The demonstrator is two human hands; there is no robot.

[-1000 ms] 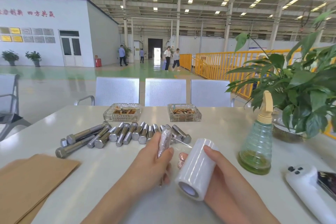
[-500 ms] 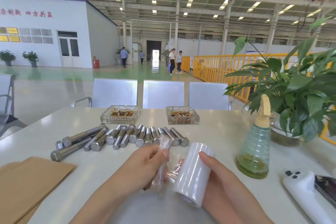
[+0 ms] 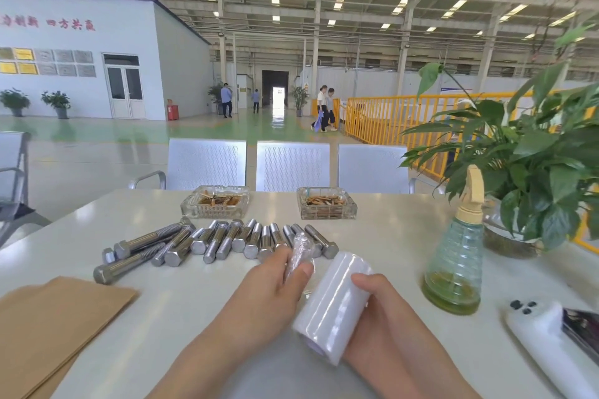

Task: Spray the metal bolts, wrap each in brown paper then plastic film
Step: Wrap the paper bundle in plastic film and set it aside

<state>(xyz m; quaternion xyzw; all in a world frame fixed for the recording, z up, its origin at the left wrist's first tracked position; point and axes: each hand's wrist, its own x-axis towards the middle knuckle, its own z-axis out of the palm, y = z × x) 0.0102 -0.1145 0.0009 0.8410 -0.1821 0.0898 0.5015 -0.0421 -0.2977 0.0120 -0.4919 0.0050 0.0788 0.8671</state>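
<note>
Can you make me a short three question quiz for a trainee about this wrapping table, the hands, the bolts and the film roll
1. True or false: the left hand holds a film-wrapped bolt.
2. Which thing does the right hand grip? A) the spray bottle B) the roll of plastic film C) the brown paper
3. Fill in: the bare bolts lie on the table in front of two glass ______.

Key: 1 true. 2 B. 3 ashtrays.
</note>
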